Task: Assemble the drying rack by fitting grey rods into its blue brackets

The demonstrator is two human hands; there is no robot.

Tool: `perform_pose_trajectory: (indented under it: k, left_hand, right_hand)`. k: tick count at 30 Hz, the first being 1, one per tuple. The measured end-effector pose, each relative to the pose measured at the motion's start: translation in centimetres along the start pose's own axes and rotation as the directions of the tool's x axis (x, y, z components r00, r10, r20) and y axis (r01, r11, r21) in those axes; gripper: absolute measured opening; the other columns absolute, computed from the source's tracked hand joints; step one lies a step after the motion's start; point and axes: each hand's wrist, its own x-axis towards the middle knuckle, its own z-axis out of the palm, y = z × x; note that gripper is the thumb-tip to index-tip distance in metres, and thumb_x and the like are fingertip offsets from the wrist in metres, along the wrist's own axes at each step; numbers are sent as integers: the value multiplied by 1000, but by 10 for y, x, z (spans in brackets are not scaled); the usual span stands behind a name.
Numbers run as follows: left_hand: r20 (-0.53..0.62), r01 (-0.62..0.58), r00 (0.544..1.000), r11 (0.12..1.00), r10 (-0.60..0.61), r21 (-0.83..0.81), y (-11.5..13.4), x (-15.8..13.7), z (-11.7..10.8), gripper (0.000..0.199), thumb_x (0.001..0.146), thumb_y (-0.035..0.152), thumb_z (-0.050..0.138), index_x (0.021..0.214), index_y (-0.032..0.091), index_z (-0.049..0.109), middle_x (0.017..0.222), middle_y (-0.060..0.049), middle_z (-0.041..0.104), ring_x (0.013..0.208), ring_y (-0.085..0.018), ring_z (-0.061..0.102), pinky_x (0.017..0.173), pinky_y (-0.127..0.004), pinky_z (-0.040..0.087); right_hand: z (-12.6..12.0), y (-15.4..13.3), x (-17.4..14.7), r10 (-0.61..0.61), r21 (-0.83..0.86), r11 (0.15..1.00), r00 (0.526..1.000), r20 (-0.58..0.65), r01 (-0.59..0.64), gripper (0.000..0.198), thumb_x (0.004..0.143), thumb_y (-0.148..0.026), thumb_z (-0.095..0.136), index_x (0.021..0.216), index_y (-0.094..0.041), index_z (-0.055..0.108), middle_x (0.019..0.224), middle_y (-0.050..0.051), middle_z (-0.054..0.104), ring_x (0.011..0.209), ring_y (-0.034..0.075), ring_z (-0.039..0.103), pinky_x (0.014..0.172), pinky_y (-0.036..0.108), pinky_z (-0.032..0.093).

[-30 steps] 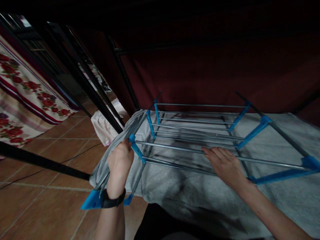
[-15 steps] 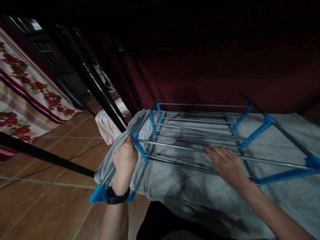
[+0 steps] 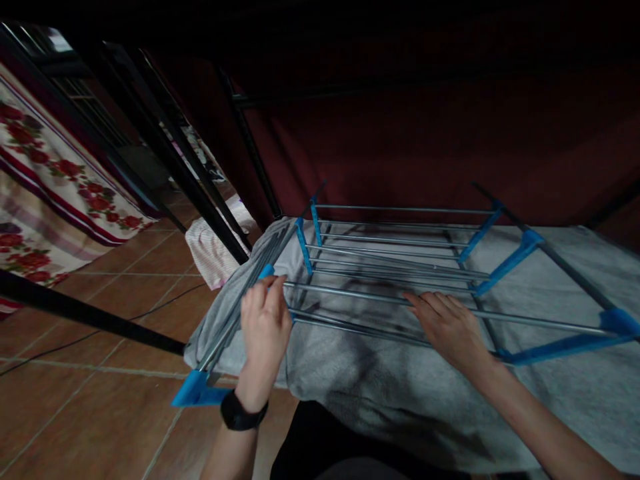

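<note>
A shoe rack [image 3: 380, 295] of thin metal tubes and blue plastic joints lies across a grey blanket in the head view. My left hand [image 3: 265, 320], wearing a black wristband, is curled over the near left corner of the rack, at a blue joint and the end of the front tube. That joint is mostly hidden by the fingers. Farther right, my right hand [image 3: 447, 327] closes over the same front tube, thumb along it. A blue end piece [image 3: 197, 390] pokes out below my left hand on another tube. The far tubes rest on the blanket.
The grey blanket [image 3: 350, 373] covers a low bed with black metal posts [image 3: 90, 313]. A dark red cloth [image 3: 425, 147] hangs behind. Brown floor tiles [image 3: 100, 413], a thin cable, a striped cloth [image 3: 210, 247] and a floral curtain [image 3: 70, 173] are at left.
My left hand has shifted right, from outside the blue corner joint onto the joint and tube end. My right hand keeps its place on the front tube.
</note>
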Motion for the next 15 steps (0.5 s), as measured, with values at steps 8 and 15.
perform_pose_trajectory:
  k: [8,15]
  left_hand:
    - [31,-287,956,951,292,-117,32,-30,31,50,98,8,46,145,19,56,132,-17,65,121,-29,60,103,-45,46]
    - [116,-455,873,877,473,-153,55,-5,48,56,93,1,45,145,17,58,130,-15,68,121,-28,61,109,-45,44]
  right_hand:
    - [-1,-3,-1,12,1,1000,1000,-6,-12,27,105,-21,51,124,-16,69,93,7,70,82,20,60,77,37,41]
    - [1,-3,1,57,27,998,998,5,-57,28,105,-21,51,125,-18,70,95,7,71,85,20,62,78,35,43]
